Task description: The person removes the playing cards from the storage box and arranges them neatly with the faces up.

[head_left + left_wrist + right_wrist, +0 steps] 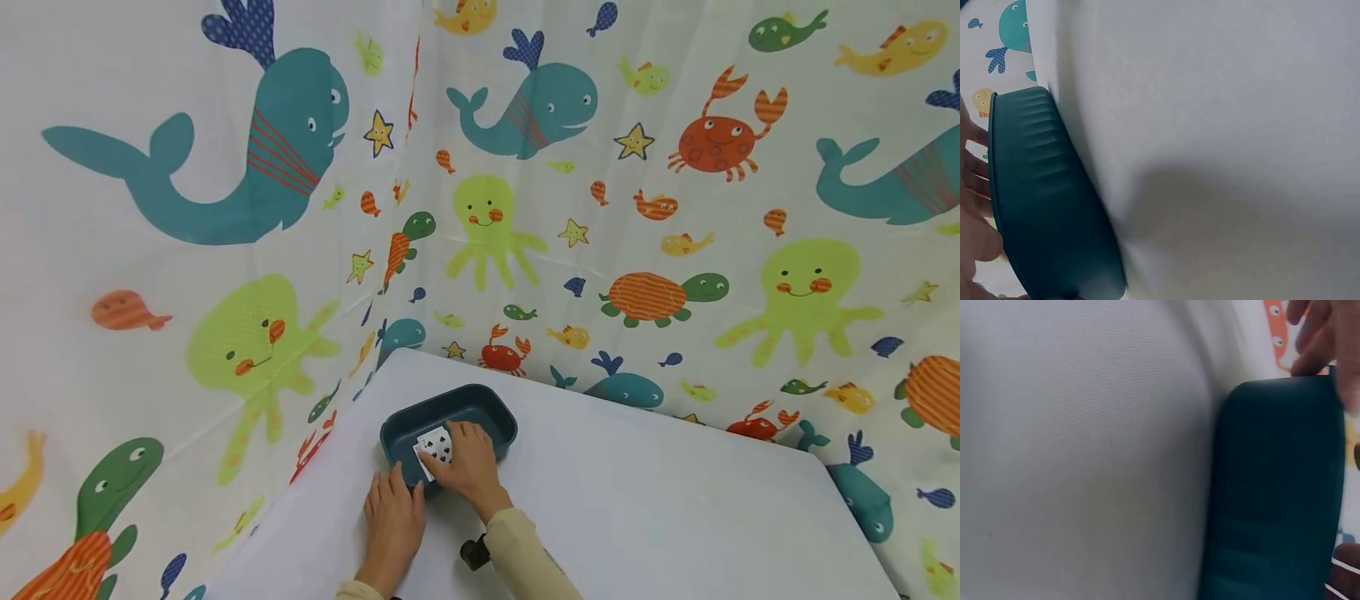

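Note:
A dark teal tray (pixel 397 421) with rounded corners and raised sides stands on the white table. Inside it, my right hand (pixel 472 462) grips a few white playing cards (pixel 435 447), thumb at their near left side and fingers at the far right; black pips show on the top card. White card edges show by its fingers (pixel 1346 557) in the right wrist view. My left hand (pixel 395 517) rests at the tray's near left rim, fingers extended, fingertips right at the edge. The tray's ribbed outer wall (pixel 1047 187) fills the left of the left wrist view.
The white tabletop (pixel 660 508) stretches to the right of the tray. A curtain (pixel 555 217) printed with sea animals hangs along the back and left edges. A black wrist strap piece (pixel 474 552) shows below the right wrist.

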### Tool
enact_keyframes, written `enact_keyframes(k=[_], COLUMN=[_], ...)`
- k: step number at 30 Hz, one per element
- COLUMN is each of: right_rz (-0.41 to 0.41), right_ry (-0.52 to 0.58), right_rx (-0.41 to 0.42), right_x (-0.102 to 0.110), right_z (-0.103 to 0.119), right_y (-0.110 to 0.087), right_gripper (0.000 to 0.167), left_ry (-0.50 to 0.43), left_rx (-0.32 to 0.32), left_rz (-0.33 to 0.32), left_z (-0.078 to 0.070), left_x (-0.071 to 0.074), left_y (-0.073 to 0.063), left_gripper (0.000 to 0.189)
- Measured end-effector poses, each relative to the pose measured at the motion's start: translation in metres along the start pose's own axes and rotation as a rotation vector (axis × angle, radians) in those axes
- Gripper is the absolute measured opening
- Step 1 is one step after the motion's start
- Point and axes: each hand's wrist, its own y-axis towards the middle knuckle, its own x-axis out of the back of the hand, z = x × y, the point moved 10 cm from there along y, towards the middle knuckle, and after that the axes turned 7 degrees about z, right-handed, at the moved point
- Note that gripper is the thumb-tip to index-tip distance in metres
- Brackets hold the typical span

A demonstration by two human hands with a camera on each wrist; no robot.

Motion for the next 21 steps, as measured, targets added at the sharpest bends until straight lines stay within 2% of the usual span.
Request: enact_keyframes(k=[5, 11, 21], right_rz=[0.084, 0.124, 0.227], right_ry=[-0.022, -0.064, -0.117], right_rx=[-0.039, -0.095, -0.224], right_x=[-0.018, -0.027, -0.044], right_z=[-0.006, -0.014, -0.024], right_y=[0.008, 0.021, 0.045], right_gripper=[0.068, 0.066, 0.066], left_ry=[-0.004, -0.014, -0.016], left_rx=[0.006, -0.022, -0.003], left_rz=[-0.002, -0.025, -0.006], left_z=[-0.001, -0.002, -0.001], left_x=[0.0, 0.001, 0.001], left_y=[0.0, 0.004, 0.015], left_gripper=[0.055, 0.053, 0.053])
